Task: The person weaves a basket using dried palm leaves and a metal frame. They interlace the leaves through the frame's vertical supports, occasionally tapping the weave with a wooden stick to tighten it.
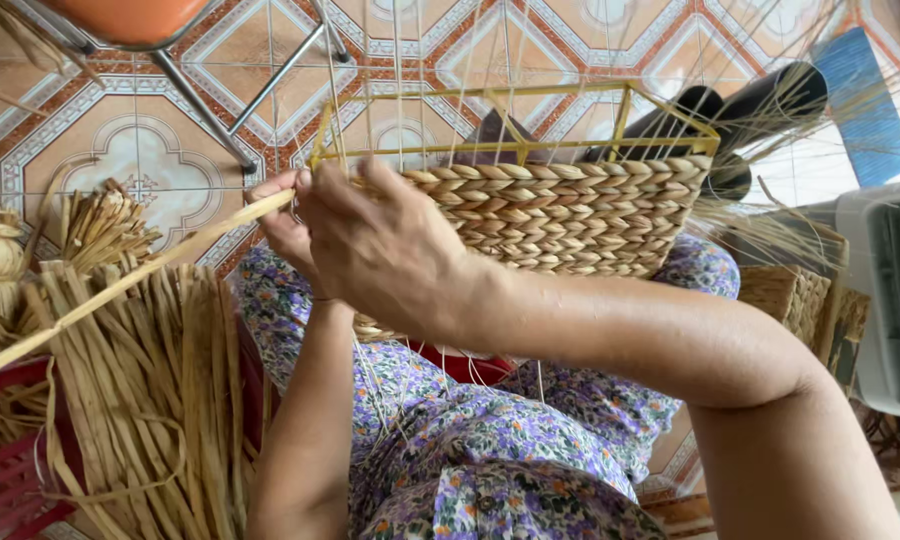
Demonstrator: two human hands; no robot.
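A half-woven straw basket (pixel 570 215) on a yellow wire frame (pixel 530 145) rests on my lap, over a purple flowered dress (pixel 470 420). My right hand (pixel 380 245) reaches across to the basket's left corner and pinches a long pale straw strand (pixel 120 285) there. My left hand (pixel 285 225) is mostly hidden behind the right; its fingers grip the same strand at the frame's corner. The strand runs down and off to the lower left. Thin upright strings rise from the basket's rim.
A large bundle of dried straw (pixel 140 390) lies at my left over a red crate (pixel 10 470). Metal chair legs (pixel 230 100) stand on the patterned tile floor. A second woven basket (pixel 800 295) and a white plastic appliance (pixel 890 290) sit at the right.
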